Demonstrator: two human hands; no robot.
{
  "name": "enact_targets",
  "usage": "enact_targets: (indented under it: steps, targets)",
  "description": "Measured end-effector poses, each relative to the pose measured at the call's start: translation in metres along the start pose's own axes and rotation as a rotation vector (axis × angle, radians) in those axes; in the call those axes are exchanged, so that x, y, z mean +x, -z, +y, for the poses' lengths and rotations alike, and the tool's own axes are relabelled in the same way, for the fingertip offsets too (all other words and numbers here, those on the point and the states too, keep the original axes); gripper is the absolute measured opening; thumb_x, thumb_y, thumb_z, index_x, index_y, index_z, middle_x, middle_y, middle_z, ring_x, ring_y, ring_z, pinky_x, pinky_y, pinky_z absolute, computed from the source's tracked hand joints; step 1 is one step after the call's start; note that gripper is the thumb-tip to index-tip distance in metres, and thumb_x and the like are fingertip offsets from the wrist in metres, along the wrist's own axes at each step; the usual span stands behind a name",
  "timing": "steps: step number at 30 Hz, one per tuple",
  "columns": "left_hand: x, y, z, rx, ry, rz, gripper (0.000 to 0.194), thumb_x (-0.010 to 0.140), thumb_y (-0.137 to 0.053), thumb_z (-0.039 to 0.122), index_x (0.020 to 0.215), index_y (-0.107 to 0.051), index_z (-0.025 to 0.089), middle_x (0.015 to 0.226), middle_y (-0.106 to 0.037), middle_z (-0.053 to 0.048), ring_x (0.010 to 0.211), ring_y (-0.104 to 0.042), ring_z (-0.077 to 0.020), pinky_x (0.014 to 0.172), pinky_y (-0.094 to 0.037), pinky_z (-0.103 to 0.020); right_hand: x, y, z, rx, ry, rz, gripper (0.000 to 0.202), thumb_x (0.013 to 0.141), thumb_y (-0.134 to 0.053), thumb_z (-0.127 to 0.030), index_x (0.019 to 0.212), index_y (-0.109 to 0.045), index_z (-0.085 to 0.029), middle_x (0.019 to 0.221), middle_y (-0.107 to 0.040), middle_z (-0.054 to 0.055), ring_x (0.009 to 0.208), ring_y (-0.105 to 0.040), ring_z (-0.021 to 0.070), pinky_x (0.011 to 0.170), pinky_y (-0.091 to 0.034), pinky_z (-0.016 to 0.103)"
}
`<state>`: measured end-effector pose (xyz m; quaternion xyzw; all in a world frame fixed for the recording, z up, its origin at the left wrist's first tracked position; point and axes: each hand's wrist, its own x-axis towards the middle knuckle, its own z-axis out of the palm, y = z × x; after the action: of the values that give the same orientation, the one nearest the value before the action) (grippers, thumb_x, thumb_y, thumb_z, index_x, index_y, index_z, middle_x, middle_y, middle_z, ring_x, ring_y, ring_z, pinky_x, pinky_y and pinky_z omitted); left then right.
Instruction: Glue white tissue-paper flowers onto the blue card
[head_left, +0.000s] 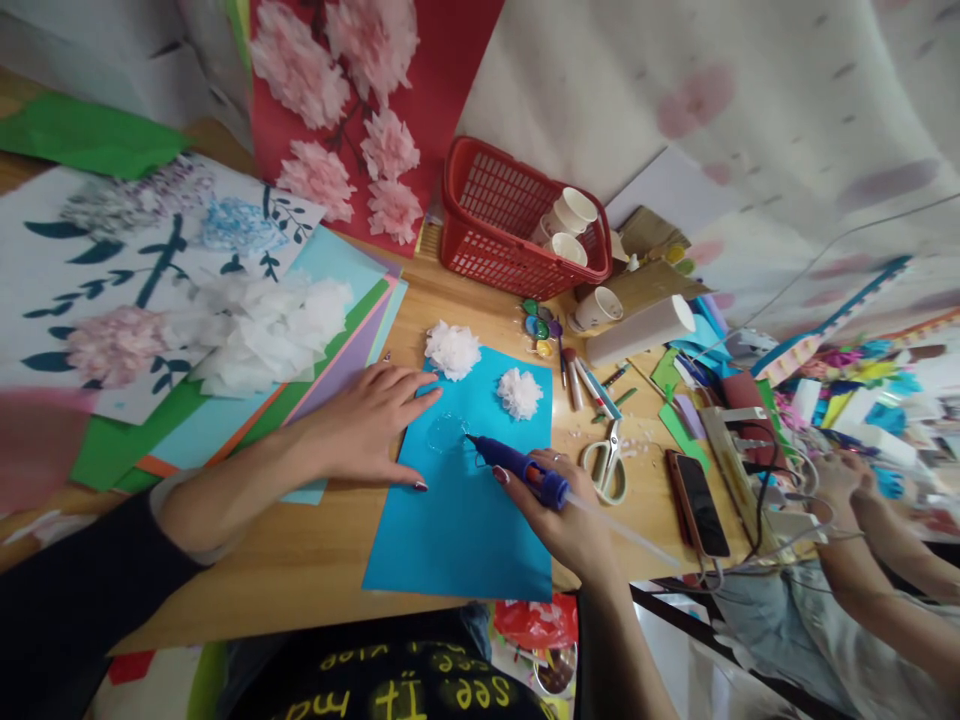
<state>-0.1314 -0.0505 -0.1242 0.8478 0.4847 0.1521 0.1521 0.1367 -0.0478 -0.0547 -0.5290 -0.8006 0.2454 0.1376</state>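
A blue sheet of paper (472,530) lies on the wooden table. Near its top left sits a white paper flower (452,350), and a smaller one (520,394) is at the upper right. My right hand (559,510) grips a dark blue glue gun (521,470), whose tip is at the edge of a ring of clear glue (448,433) on the sheet. A glue stick sticks out of the gun's back. My left hand (375,425) rests with spread fingers on the table and the sheet's left edge, holding nothing.
White-handled scissors (606,468), pens and a phone (697,505) lie to the right. A red basket (517,220) with paper cups stands behind. Colored papers (337,380) and a flower picture (157,250) fill the left. Another person's hands (847,490) are at far right.
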Motion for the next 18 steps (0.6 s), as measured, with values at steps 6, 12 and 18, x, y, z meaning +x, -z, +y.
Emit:
enact_targets:
  steps: [6,12,18]
  targets:
    - [0.0,-0.002,-0.002,0.018,-0.026,0.026,0.1,0.065,-0.069,0.076,0.141,-0.049,0.013,0.149,-0.046,-0.019,0.134,-0.041,-0.0405,0.113,-0.026,-0.055,-0.009,-0.005,-0.007,-0.02,0.053,-0.055,0.041,0.088,-0.061,-0.053,0.062,-0.057,-0.023,0.064,-0.06,0.002,0.068,-0.057,0.0196,0.065,-0.042,0.035]
    - [0.001,-0.002,-0.002,0.029,-0.027,0.024,0.1,0.065,-0.071,0.073,0.141,-0.049,0.013,0.149,-0.046,-0.02,0.134,-0.041,-0.0408,0.113,-0.026,-0.055,0.004,-0.015,-0.017,0.032,0.004,-0.009,0.043,0.087,-0.059,-0.056,0.059,-0.052,-0.025,0.06,-0.056,0.002,0.065,-0.055,0.0213,0.063,-0.04,0.037]
    - [0.001,-0.002,-0.002,0.034,-0.037,0.042,0.099,0.064,-0.072,0.074,0.14,-0.05,0.015,0.148,-0.047,-0.019,0.134,-0.042,-0.0392,0.113,-0.027,-0.053,0.007,-0.02,-0.018,0.101,-0.063,0.027,0.042,0.082,-0.062,-0.06,0.061,-0.054,-0.025,0.063,-0.056,0.003,0.064,-0.056,0.0214,0.06,-0.042,0.036]
